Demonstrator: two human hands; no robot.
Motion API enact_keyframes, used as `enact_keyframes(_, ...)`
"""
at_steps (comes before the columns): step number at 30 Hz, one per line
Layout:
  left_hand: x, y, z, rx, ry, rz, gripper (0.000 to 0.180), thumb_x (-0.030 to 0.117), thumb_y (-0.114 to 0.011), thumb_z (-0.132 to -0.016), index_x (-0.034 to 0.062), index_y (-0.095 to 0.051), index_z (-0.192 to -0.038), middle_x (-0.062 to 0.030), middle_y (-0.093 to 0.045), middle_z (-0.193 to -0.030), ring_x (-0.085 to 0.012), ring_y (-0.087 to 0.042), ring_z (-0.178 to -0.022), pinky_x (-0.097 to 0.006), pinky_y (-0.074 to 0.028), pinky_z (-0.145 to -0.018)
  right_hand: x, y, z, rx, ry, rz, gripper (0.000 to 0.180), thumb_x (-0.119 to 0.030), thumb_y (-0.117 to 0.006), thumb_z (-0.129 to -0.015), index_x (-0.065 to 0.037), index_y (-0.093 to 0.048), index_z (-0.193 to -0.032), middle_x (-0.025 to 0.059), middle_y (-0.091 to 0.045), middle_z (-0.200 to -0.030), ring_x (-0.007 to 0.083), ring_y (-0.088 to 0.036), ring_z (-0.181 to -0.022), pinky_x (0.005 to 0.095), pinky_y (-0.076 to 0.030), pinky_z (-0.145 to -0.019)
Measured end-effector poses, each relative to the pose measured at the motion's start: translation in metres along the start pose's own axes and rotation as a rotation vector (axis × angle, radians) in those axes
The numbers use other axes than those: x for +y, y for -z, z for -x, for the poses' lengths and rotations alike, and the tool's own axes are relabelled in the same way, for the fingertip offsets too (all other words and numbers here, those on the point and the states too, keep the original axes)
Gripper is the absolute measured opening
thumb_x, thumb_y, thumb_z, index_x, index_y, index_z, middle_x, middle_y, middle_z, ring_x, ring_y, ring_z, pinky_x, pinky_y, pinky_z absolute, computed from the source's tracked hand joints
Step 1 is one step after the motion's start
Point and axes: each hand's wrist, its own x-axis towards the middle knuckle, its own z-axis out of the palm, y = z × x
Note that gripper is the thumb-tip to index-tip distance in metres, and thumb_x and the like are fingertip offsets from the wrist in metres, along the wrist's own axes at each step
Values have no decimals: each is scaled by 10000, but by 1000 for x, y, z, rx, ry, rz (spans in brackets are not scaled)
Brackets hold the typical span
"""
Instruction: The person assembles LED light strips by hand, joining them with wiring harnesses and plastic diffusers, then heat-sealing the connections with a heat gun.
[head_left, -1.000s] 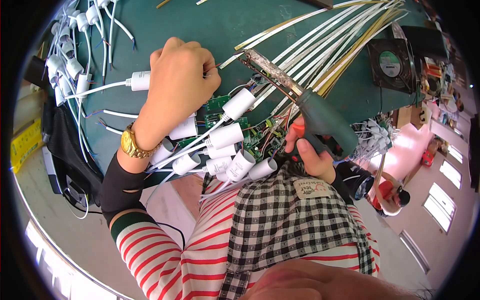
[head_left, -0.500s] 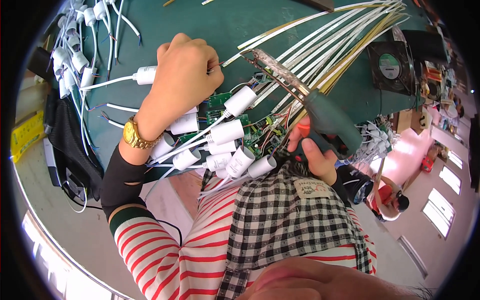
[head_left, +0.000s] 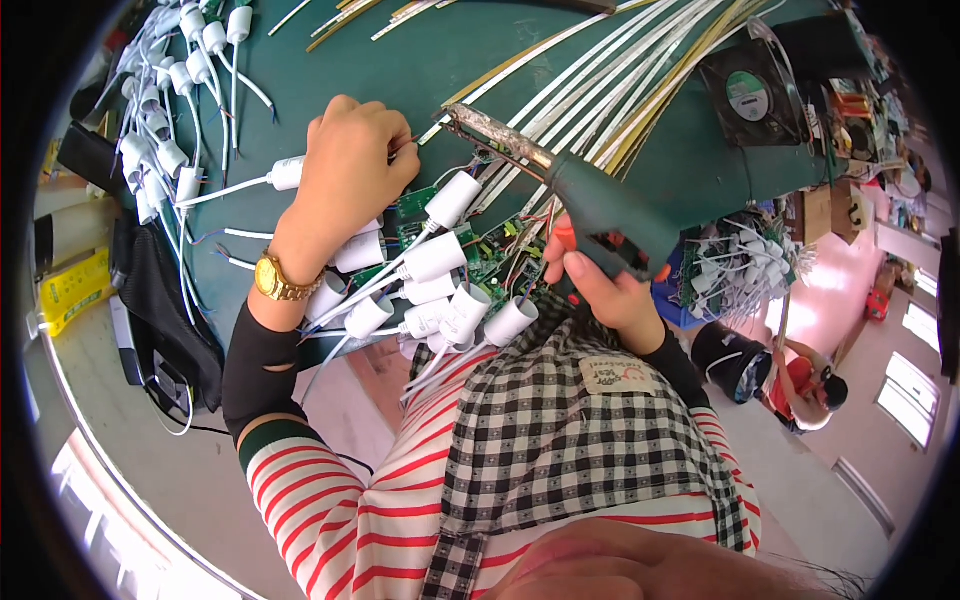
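while handheld, soldering gun near strips

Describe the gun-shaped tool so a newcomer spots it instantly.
On the green table, find the pale strips fanning down from the top. Near their lower ends, the right hand grips the gun-shaped tool. Unlike the white sockets beside it, it is dark green, with a long, mottled metal tip.

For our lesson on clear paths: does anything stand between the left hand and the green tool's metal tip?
Between the left hand and the metal tip, only a white strip's end shows; whether it obstructs is unclear.
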Motion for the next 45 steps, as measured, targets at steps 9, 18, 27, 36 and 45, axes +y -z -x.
enact_keyframes(9,-4,14,4,1,41,285,51,58,-670,-729,36,-627,-744,-76,-624,-718,-265,-549,-746,-372,-441,-698,3,2,-1,104,-66,-212,195,-56,-564,-881,8,-555,-1066,77,-607,-879,123,-615,-693,253,-501,-613)
enact_keyframes(18,-2,7,3,26,68,269,60,87,-688,-720,40,-657,-739,-61,-633,-722,-247,-547,-740,-358,-432,-720,-2,5,2,38,-118,-107,234,-49,-557,-876,5,-533,-1103,83,-597,-863,137,-598,-677,260,-497,-600)
enact_keyframes(27,10,4,1,-44,143,132,36,101,-664,-734,67,-658,-725,-47,-593,-762,-258,-516,-853,-394,-349,-849,5,11,0,-48,126,214,218,-38,-570,-852,16,-550,-1063,83,-605,-861,120,-605,-672,252,-499,-595)
enact_keyframes(36,17,-1,-1,-22,157,45,31,86,-613,-754,58,-618,-742,-73,-582,-796,-287,-507,-862,-407,-361,-822,6,11,-2,-70,131,242,211,-16,-567,-844,15,-548,-1053,71,-602,-849,112,-594,-667,252,-491,-597)
enact_keyframes(45,15,-1,-1,-36,107,13,32,76,-587,-732,52,-604,-720,-79,-558,-777,-291,-496,-862,-407,-362,-809,3,11,1,-108,36,293,202,-13,-587,-835,-9,-543,-1032,56,-586,-825,115,-583,-690,257,-475,-607)
